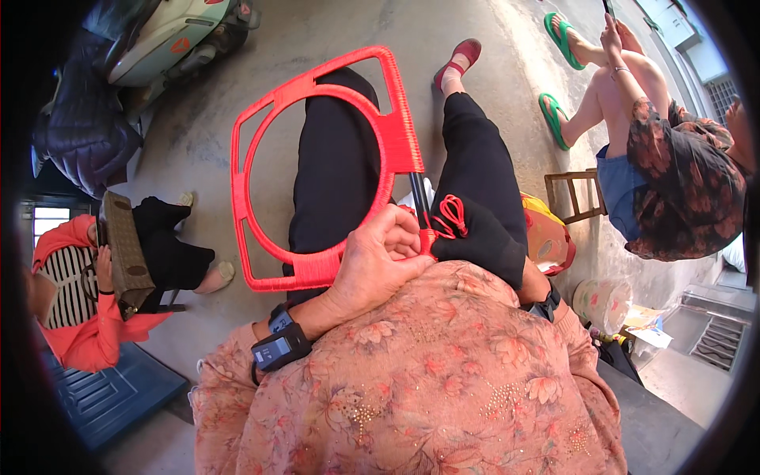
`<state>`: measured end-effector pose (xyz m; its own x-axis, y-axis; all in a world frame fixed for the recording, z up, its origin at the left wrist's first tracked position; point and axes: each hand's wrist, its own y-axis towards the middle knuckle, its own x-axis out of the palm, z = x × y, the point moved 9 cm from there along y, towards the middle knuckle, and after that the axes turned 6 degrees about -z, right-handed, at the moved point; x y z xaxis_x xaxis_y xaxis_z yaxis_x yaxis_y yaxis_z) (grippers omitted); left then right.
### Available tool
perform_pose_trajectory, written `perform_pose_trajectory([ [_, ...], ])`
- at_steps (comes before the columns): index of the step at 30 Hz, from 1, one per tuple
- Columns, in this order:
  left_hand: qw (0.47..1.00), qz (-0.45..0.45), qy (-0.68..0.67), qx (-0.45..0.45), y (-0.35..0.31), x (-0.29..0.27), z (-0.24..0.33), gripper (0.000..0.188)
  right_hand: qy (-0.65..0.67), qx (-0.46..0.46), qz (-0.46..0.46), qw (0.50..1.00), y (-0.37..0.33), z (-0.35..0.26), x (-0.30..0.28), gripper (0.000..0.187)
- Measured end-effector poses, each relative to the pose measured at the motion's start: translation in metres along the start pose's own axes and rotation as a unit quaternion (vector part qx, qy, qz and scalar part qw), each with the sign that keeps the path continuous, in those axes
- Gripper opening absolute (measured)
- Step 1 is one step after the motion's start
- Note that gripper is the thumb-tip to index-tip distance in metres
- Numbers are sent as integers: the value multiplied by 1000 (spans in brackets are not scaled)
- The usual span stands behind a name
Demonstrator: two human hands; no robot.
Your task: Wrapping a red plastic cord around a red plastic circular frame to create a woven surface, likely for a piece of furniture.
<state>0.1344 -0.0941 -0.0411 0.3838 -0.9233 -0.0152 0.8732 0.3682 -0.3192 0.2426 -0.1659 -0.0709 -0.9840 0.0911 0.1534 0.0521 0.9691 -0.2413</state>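
Observation:
A flat frame (401,136), rectangular with a ring inside and wound in bright red cord, lies across my lap and left thigh. On its right side a stretch of black bar (419,198) shows uncovered. My left hand (378,249) is bare, its fingers curled closed on the frame's near right corner, where the winding begins again. Right beside it, my right hand (479,237) wears a black glove and is closed around red cord (452,214), whose small loops stick up from it. The dark glove blends with my black trousers, so its fingertips are hard to see.
To the left a person in a coral jacket (111,332) sits with a brown bag (125,253). At right sits another person (685,182) in green sandals, near a wooden stool (574,198). A red and yellow bag (546,233) stands by my right knee; a scooter (170,39) is at far left.

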Motion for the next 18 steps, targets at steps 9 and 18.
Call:
perform_pose_trajectory([
  [9,970,-57,-202,-122,-2,-4,10,18,220,17,183,958,-54,29,-80,32],
  [18,956,-60,-226,-179,-6,1,17,22,-482,28,289,827,-117,-12,-108,40],
])
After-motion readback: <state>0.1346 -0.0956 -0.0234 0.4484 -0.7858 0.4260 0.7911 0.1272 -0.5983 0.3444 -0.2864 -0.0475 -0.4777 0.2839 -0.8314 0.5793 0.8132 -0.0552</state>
